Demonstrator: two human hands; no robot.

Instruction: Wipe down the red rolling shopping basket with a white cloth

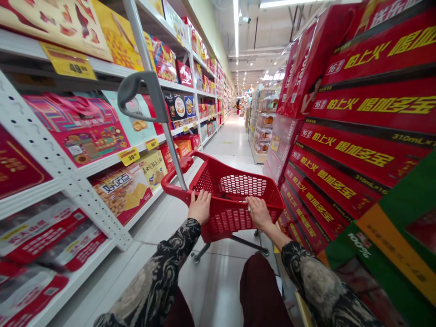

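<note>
A red plastic shopping cart stands in front of me in the aisle, side-on, with holes in its walls. My left hand lies with its fingers over the near rim, close to the grey pole. Farther right on the same rim, my right hand is closed, its thumb hidden. A small whitish bit shows by its fingers, too small to name. The pole rises at the cart's left end and carries a grey loop handle. Only part of the basket's inside is visible.
White shelves of boxed snacks with yellow price tags line the left side. Stacked red drink cartons rise close on the right, beside a green carton. A display of clear packages stands farther along the tiled aisle.
</note>
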